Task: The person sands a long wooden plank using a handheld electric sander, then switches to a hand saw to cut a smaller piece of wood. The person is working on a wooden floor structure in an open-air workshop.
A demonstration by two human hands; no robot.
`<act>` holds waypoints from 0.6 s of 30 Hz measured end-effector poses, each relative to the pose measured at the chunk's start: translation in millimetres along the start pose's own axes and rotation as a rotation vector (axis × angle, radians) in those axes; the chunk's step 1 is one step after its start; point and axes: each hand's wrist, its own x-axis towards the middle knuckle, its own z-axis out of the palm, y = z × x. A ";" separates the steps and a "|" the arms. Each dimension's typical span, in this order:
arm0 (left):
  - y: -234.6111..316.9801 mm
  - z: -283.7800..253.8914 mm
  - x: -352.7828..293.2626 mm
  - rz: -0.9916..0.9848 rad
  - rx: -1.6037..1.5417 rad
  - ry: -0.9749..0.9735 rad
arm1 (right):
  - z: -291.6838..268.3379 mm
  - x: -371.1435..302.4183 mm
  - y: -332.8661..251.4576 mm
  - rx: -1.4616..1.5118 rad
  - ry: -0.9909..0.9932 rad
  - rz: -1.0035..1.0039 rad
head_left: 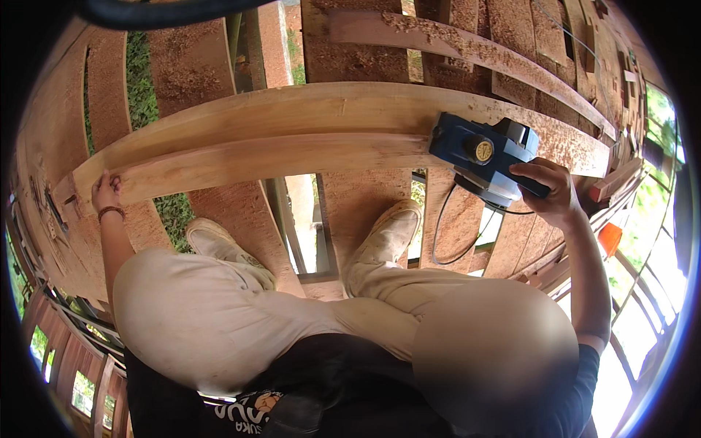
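Plank, long axis left-to-right

Woodworking space: planer, shavings

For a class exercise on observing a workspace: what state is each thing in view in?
Left hand: fingers curled at the timber's left end
Right hand: closed around the planer's handle
Blue power planer: resting on the timber; running or not, cannot tell
Pale timber: lying across the slats, shavings toward its right end
Black cord: slack, looped
Slats: gapped, strewn with shavings
Shoes: planted apart
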 end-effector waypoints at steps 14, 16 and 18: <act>29.7 -1.3 -55.9 0.034 -0.015 -0.168 | 50.9 86.0 -99.2 -0.009 -0.037 -0.223; 31.9 -8.4 -56.6 0.038 -0.020 -0.166 | 61.8 103.6 -125.0 0.014 -0.057 -0.238; 30.2 -5.4 -57.2 0.022 -0.024 -0.190 | 70.3 117.8 -152.0 0.033 -0.089 -0.216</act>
